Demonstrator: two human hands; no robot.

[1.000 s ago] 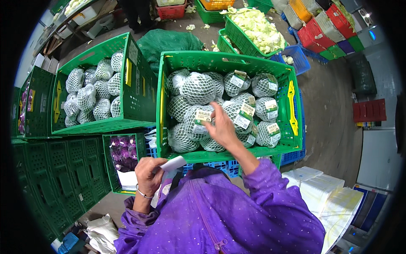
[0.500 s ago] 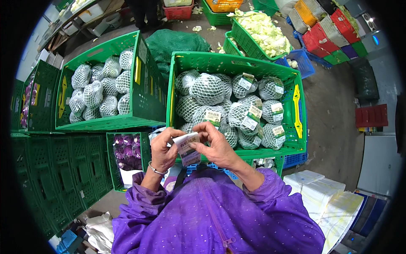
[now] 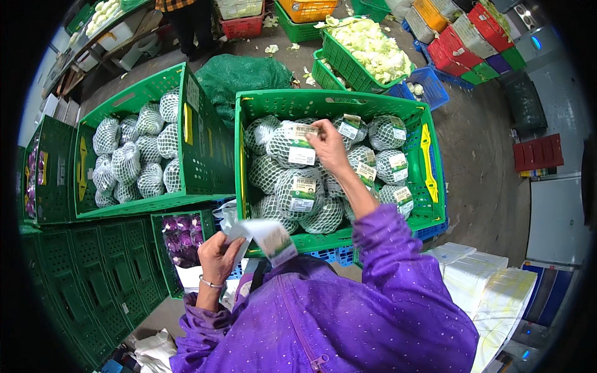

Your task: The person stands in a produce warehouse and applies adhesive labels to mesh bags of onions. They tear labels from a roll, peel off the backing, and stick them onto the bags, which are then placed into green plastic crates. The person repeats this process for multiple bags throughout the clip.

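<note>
green crate (image 3: 373, 102) of netted vegetables (image 3: 267, 174), right hand (image 3: 330, 149) with pinched label (image 3: 302, 153), left hand (image 3: 216, 259) with pinched label strip (image 3: 273, 239)

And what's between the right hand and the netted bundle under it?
A label, in the head view: it lies against the netted bundle, and the right hand touches its upper part.

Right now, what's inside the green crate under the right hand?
Inside the green crate are rounded items in white foam netting, several bearing labels; the right hand touches one label. Whatever lies beneath the uppermost items is covered, so a lower layer can't be confirmed.
</note>
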